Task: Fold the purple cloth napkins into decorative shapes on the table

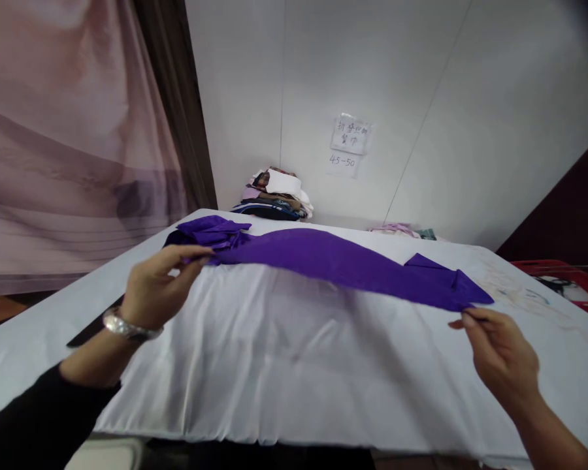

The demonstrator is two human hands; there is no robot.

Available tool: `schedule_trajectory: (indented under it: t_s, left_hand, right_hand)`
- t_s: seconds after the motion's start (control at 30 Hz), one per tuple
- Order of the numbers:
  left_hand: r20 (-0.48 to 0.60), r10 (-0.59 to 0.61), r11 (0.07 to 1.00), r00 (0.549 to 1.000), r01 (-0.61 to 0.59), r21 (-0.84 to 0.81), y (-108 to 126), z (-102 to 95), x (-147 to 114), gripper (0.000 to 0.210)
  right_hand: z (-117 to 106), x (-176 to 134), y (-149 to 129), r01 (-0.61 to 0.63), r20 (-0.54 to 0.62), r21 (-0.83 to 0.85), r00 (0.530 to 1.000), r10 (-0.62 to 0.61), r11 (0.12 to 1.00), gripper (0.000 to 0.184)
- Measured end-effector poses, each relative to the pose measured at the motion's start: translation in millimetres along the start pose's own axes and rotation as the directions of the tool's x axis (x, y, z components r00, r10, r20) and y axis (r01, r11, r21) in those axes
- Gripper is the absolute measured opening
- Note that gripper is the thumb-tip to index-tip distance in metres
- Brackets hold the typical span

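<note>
We've got purple cloth (318,258) stretched taut-ish over the white-covered counter (274,372). Left hand (159,287) pinches its near edge by the bunched left end; right hand (504,356) pinches the near edge at the right end. Behind, we log a fabric stack (274,196).

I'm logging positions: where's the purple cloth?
In the head view, the purple cloth spans the middle, held by the left hand and right hand, over the table.
</note>
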State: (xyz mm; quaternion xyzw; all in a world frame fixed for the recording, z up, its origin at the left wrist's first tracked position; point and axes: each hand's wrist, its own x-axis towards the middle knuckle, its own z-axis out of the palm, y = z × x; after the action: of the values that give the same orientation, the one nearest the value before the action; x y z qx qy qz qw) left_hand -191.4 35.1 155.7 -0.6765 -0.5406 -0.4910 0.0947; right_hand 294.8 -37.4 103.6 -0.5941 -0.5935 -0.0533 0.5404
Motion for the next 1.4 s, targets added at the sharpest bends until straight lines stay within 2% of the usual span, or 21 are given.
schedule_trajectory:
  t_s: [0.1, 0.2, 0.37, 0.5, 0.63, 0.7, 0.83, 0.93, 1.03, 1.13, 1.27, 1.4]
  left_hand:
    - [0.129, 0.016, 0.999, 0.992, -0.011, -0.045, -15, 6.0, -40, 0.022]
    - [0.221, 0.036, 0.997, 0.975, -0.02, -0.074, -24, 10.4, -73, 0.02]
    - [0.376, 0.05, 0.995, 0.925, -0.013, -0.101, -35, 12.6, -113, 0.02]
    - [0.489, 0.052, 0.989, 0.871, 0.024, -0.148, -40, 11.5, -130, 0.019]
    - [0.55, 0.037, 0.98, 0.834, 0.077, -0.183, -39, 9.6, -135, 0.018]
    - [0.56, 0.006, 0.973, 0.828, 0.124, -0.194, -37, 7.7, -134, 0.018]
    - [0.548, -0.112, 0.946, 0.829, 0.257, -0.196, -34, 6.3, -120, 0.024]
    - [0.529, -0.235, 0.899, 0.815, 0.389, -0.2, -34, 17.0, -98, 0.031]
    - [0.518, -0.334, 0.8, 0.788, 0.527, -0.285, -39, 43.6, -69, 0.038]
    - [0.499, -0.402, 0.693, 0.767, 0.612, -0.382, -46, 81.1, -39, 0.043]
    - [0.461, -0.475, 0.653, 0.75, 0.651, -0.386, -58, 131.1, -9, 0.04]
    - [0.437, -0.546, 0.691, 0.715, 0.679, -0.247, -73, 169.5, 6, 0.026]
  right_hand:
    - [-5, -31, 20, -0.064, 0.177, -0.001, 0.982, 0.063, 0.998, 0.024]
    - [-6, -53, 30, -0.152, 0.331, 0.074, 0.936, 0.12, 0.986, 0.024]
    - [-10, -75, 37, -0.304, 0.596, 0.037, 0.771, 0.224, 0.952, 0.024]
    - [-14, -83, 40, -0.379, 0.683, -0.029, 0.668, 0.296, 0.925, 0.027]
    - [-15, -84, 39, -0.43, 0.694, -0.046, 0.636, 0.338, 0.902, 0.03]
    - [-15, -83, 36, -0.446, 0.681, -0.035, 0.645, 0.348, 0.894, 0.031]
    - [-11, -74, 29, -0.49, 0.617, 0.033, 0.695, 0.368, 0.871, 0.032]
    - [0, -56, 27, -0.531, 0.553, 0.114, 0.736, 0.391, 0.839, 0.032]
    - [22, -29, 30, -0.562, 0.479, 0.238, 0.777, 0.408, 0.792, 0.032]
    - [53, 2, 39, -0.587, 0.418, 0.359, 0.796, 0.437, 0.726, 0.034]
    - [98, 37, 54, -0.632, 0.403, 0.39, 0.771, 0.494, 0.67, 0.033]
    - [138, 59, 70, -0.685, 0.409, 0.325, 0.724, 0.556, 0.652, 0.021]
